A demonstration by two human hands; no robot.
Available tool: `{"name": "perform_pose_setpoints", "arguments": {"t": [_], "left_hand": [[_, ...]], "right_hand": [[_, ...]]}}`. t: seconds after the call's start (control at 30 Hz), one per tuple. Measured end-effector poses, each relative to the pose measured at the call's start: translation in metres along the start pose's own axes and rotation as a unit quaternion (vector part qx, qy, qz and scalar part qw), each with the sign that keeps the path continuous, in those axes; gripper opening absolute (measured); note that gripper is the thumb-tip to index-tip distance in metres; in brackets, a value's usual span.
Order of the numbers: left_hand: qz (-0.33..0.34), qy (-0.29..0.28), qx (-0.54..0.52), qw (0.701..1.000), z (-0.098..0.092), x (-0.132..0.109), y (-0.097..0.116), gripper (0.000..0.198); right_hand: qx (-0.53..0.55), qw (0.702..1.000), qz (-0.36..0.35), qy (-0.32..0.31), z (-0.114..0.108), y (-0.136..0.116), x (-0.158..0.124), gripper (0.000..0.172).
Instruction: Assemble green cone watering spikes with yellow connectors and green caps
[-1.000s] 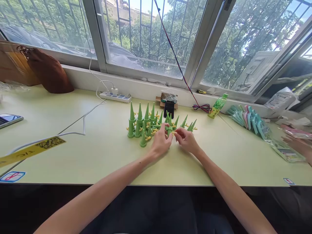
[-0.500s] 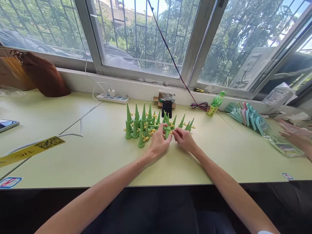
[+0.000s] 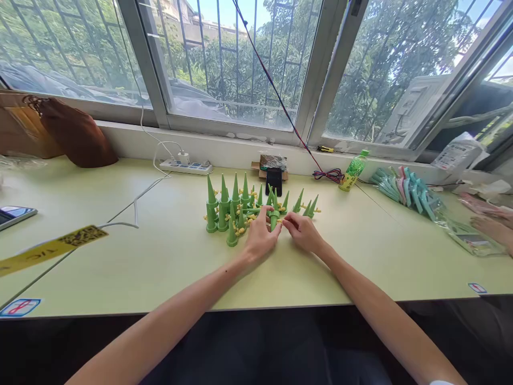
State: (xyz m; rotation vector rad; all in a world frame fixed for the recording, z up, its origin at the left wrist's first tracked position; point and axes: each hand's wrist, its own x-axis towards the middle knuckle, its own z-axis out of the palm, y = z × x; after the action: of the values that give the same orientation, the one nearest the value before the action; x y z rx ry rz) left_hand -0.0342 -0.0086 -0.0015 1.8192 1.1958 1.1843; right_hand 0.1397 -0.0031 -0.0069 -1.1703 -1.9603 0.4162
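Observation:
My left hand (image 3: 259, 235) is closed around a green plant watering spike (image 3: 274, 218), thumb and fingers on either side of it. My right hand (image 3: 302, 231) pinches at the small yellow valve (image 3: 279, 220) on the side of that spike; its fingertips partly cover the valve. Just left of my hands, more green cone-shaped spikes (image 3: 223, 216) stand close together on the table, some stacked in pairs, with yellow valves among them. Behind and to the right, several spikes (image 3: 298, 202) lean or lie tilted.
A black phone (image 3: 273, 182) leans on a small box at the back. Nearby are a power strip (image 3: 186, 167), a green drink bottle (image 3: 354, 170) and bagged teal items (image 3: 412, 192). A yellow tag (image 3: 52, 250) hangs at left. Another person's hand (image 3: 495, 230) is at far right.
My hands keep the same hold on the spike and its valve, with only slight finger movement. The camera view has shifted a little.

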Motion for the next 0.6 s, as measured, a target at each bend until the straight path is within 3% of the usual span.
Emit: {"name": "perform_pose_setpoints", "arguments": {"t": [0.3,0.6], "left_hand": [[-0.01,-0.01,0.008,1.0,-0.001,0.0015,0.0012,0.042],[0.001,0.009,-0.001,1.0,-0.0002,0.002,-0.0009,0.042]], "right_hand": [[-0.019,1.0,-0.007,0.002,0.0021,0.0021,0.0011,0.033],[0.022,1.0,0.0,0.003,0.0027,-0.0015,0.0004,0.019]]}}
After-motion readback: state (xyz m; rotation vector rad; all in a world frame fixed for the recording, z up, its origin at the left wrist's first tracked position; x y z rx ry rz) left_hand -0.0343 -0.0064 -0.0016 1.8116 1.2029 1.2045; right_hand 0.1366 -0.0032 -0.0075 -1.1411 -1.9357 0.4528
